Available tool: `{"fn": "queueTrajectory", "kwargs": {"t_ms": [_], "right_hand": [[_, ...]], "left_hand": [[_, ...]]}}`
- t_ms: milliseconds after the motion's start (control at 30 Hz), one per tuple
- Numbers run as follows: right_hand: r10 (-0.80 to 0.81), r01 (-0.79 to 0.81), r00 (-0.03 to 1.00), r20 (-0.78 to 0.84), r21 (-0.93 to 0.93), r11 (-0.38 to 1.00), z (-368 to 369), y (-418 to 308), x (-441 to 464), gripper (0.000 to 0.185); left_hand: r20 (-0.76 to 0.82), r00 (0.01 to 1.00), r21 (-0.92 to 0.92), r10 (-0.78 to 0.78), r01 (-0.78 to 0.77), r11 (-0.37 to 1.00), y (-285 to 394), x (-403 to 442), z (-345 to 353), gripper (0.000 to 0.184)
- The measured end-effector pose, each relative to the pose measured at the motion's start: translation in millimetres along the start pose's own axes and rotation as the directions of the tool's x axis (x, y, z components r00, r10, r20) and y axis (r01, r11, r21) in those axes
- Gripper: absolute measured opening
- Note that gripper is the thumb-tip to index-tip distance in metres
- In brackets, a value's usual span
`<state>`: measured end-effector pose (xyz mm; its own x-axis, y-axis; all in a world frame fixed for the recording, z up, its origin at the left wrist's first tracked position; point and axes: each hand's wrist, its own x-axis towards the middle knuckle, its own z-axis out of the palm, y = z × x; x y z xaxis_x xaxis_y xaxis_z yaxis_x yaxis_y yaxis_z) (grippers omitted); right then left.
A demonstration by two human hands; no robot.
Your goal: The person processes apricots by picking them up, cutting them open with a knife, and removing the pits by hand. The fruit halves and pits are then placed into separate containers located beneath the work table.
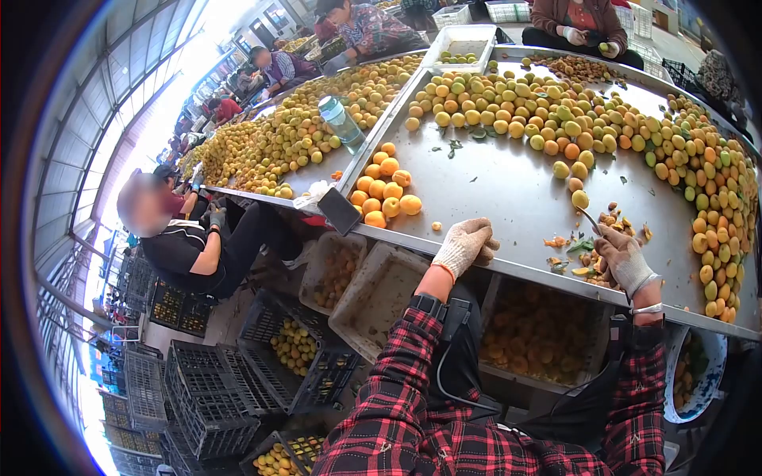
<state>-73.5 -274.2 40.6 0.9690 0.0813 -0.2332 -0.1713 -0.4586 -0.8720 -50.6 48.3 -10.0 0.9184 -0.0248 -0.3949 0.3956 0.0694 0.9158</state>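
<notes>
My left hand [467,244], in a knitted work glove, hovers over the front edge of the metal table [508,202]. Its fingers are curled closed, and whatever may be inside them is hidden. My right hand [623,258], also gloved, is closed around a small knife with a thin, curved metal blade [589,220]. The blade's tip reaches a yellow apricot [580,199] at the end of a short line of fruit. Cut scraps [587,266] and bits of leaf lie beside my right hand. A group of orange apricots [385,186] sits at the table's left corner.
Piled apricots [675,147] curve along the table's back and right side. A water bottle [341,123] stands on the neighbouring table. Below are a pale bin [373,305], black crates [210,393] and a blue-white basin [698,381]. A co-worker [186,246] sits at left; others work behind.
</notes>
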Motion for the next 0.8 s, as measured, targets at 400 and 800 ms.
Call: {"fn": "queueTrajectory", "kwargs": {"t_ms": [400, 800], "right_hand": [[0.026, -0.026, 1.0, 0.005, 0.017, 1.0, 0.6, -0.4, 1.3, 0.037], [-0.126, 0.126, 0.992, 0.003, 0.002, 0.992, 4.2, 32.1, 15.3, 0.033]], "left_hand": [[0.026, 1.0, 0.034, 0.015, -0.016, 0.999, 2.8, -2.8, -0.6, 0.032], [0.041, 0.998, 0.058, 0.055, -0.057, 0.997, 5.2, -7.6, 1.1, 0.023]]}}
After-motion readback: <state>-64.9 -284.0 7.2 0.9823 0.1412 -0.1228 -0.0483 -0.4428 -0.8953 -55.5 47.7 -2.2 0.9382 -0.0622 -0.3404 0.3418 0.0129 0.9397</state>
